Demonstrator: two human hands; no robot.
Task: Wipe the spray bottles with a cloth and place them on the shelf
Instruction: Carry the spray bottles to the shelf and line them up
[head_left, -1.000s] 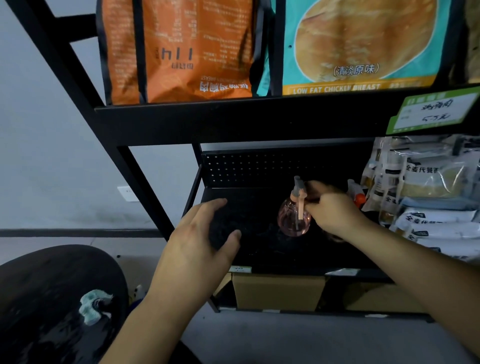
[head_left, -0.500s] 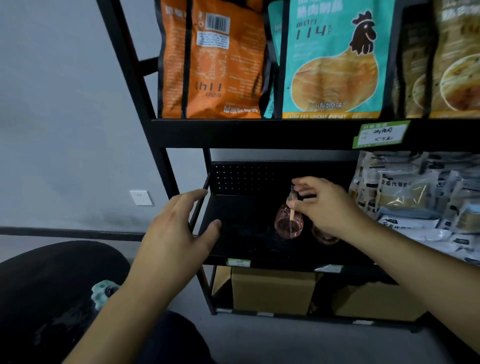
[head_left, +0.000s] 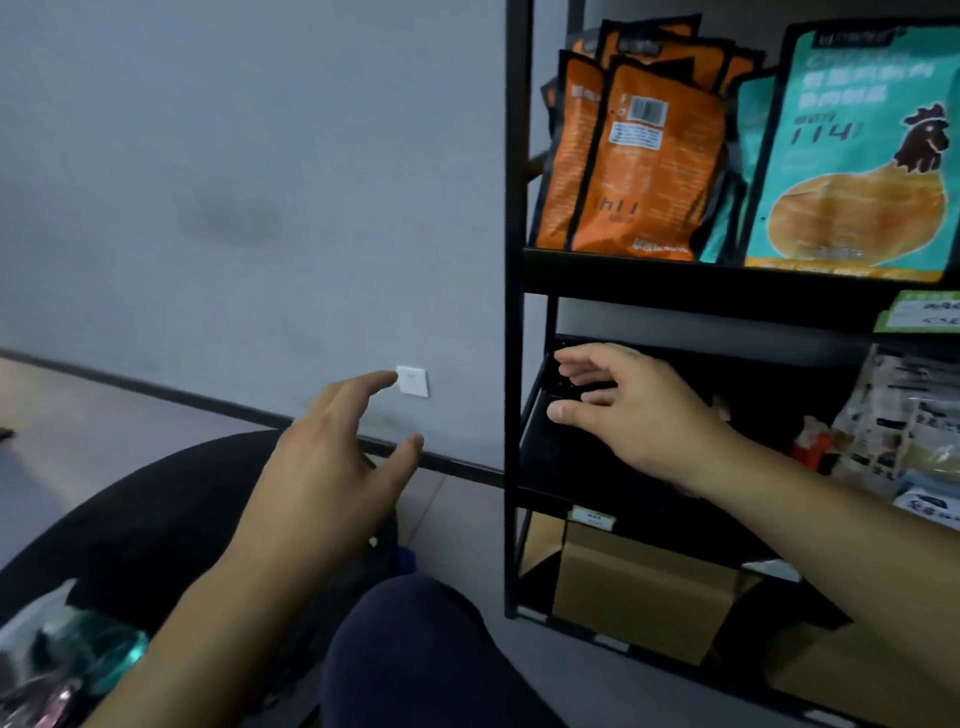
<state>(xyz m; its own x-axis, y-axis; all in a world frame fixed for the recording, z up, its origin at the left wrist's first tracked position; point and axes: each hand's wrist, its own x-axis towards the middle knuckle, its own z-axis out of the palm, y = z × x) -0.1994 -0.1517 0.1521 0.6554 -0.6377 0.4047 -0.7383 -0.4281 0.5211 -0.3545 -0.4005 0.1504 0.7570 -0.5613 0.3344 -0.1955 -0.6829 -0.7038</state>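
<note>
a black metal shelf (head_left: 540, 483) is seen at right. an orange spray cap (head_left: 811, 448), partly hidden behind the forearm, sits on its middle tier. the bottle below it cannot be made out.

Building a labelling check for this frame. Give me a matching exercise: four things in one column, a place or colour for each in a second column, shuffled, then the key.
Things:
1. left hand
2. right hand
3. orange bags
4. cardboard box

Places or states:
A. on the floor under the lowest shelf board
B. open, in front of the grey wall, left of the shelf frame
C. standing on the upper shelf, left of the teal chicken bag
D. open, fingers spread, in front of the black middle shelf

Pairs: 1-B, 2-D, 3-C, 4-A
</note>
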